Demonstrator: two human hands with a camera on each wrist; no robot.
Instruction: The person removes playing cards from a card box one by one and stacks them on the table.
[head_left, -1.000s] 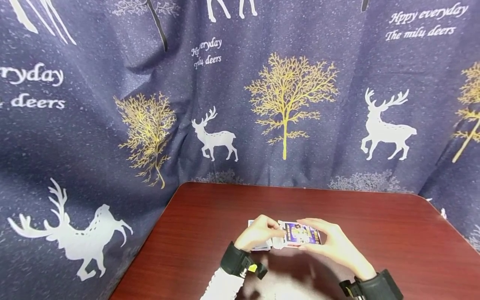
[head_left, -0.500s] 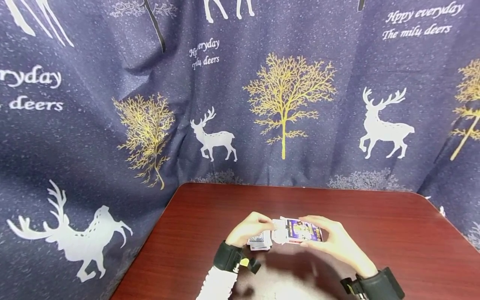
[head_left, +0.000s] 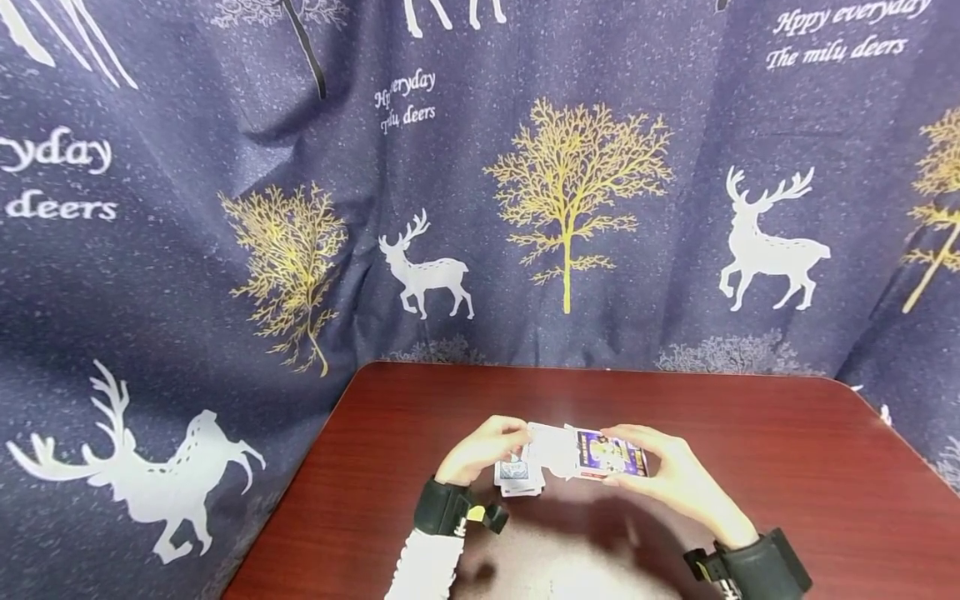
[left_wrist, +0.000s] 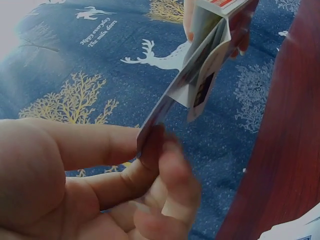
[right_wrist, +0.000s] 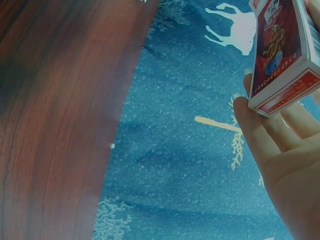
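Note:
My right hand (head_left: pixel 671 471) grips a playing card box (head_left: pixel 611 454) with a purple and yellow printed face. Its open end, flap out, points toward the left hand. Between thumb and fingers, my left hand (head_left: pixel 483 450) pinches a playing card (left_wrist: pixel 162 107) whose far end is still inside the box mouth. More cards (left_wrist: pixel 212 37) show inside the box in the left wrist view. Below and partly behind the left fingers, a stack of cards (head_left: pixel 517 481) lies on the table. The right wrist view shows the box's red printed side, with fingers curled about it.
The dark red wooden table (head_left: pixel 420 408) stretches around both hands, with a bright glare patch at its near side. A dark blue curtain (head_left: pixel 637 325) with deer and trees hangs behind and left of it.
My left hand has moved left from the box mouth, drawing the card out so that more of it shows. The right hand with the box has shifted slightly. More of the stack is visible.

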